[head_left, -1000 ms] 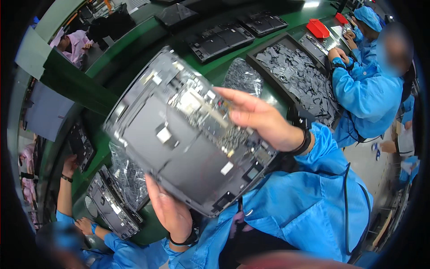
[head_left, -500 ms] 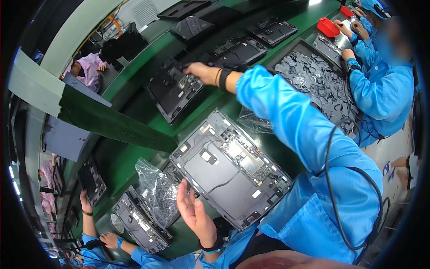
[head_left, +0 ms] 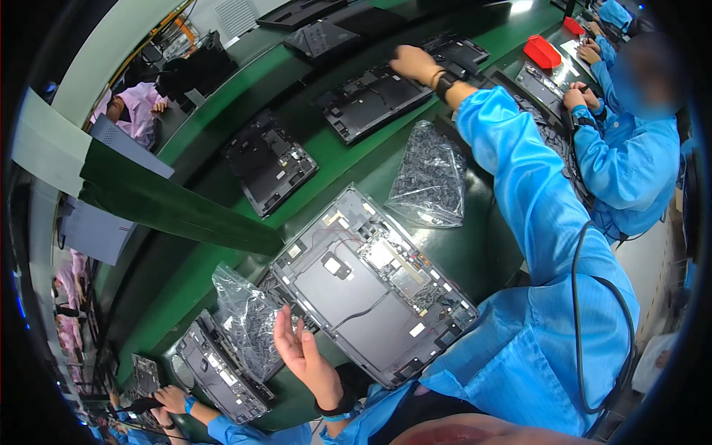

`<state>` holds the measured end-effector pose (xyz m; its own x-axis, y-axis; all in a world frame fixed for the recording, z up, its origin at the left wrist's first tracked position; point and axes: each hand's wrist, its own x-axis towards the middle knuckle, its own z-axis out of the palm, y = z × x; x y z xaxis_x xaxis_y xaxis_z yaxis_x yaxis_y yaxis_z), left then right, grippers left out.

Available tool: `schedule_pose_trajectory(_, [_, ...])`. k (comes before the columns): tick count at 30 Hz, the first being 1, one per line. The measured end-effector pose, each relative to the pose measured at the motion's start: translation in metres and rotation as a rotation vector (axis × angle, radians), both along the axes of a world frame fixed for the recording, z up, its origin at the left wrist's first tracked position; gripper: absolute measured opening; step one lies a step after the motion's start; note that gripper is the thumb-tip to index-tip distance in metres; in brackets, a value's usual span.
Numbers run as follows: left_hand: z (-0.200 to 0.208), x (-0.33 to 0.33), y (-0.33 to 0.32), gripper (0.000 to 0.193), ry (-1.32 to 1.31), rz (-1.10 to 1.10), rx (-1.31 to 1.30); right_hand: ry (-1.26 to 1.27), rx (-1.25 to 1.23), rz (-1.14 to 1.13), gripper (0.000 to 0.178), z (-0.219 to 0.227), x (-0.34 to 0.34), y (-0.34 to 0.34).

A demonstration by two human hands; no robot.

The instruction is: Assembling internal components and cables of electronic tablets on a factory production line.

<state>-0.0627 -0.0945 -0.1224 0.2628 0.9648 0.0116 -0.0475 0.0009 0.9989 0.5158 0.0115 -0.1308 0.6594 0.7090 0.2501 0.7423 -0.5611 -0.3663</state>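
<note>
Person in the glossy blue smock (head_left: 512,163) has the right hand (head_left: 415,65) stretched way out to the far end of a flat black laptop base with its insides exposed (head_left: 363,107), on the green benchtop (head_left: 345,165). Can't tell from here if the fingers actually have hold of it. Left hand (head_left: 310,365) is empty, fingers loosely spread, just beside a grey, silver-edged laptop base (head_left: 363,293) lying skewed right up by the body. My two cents: on a reach that long, grip only the rim, keep fingertips off any boards, and don't lift one-handed. And I'd mind that sleeve near the clear plastic bag of small dark parts (head_left: 430,178), could snag imo.
</note>
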Motion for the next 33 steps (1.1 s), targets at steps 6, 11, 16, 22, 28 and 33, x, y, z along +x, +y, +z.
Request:
schedule_pose_trajectory(6, [0.022, 0.01, 0.005, 0.056, -0.039, -0.006, 0.111, 0.393, -0.321, -0.078, 0.065, -0.02, 0.007, -0.046])
schedule_pose_trajectory(11, [0.054, 0.004, 0.001, 0.055, -0.034, -0.057, 0.298, 0.717, -0.116, -0.128, 0.064, -0.019, 0.0, -0.039])
schedule_pose_trajectory(16, [0.081, 0.021, 0.007, 0.056, -0.074, -0.193, 0.248, 1.1, 0.14, -0.117, 0.047, -0.032, -0.001, -0.03])
schedule_pose_trajectory(22, [0.104, 0.073, 0.045, 0.059, -0.161, -0.581, -0.02, 1.617, 0.444, 0.039, 0.026, 0.013, -0.077, -0.047])
schedule_pose_trajectory(28, [0.091, 0.118, 0.063, 0.065, -0.263, -0.651, -0.469, 1.476, 0.812, -0.001, 0.025, 0.067, -0.176, -0.121])
schedule_pose_trajectory(33, [0.097, 0.148, 0.034, 0.074, -0.368, -0.488, -0.594, 1.505, 0.989, 0.212, 0.028, 0.097, -0.253, -0.195])
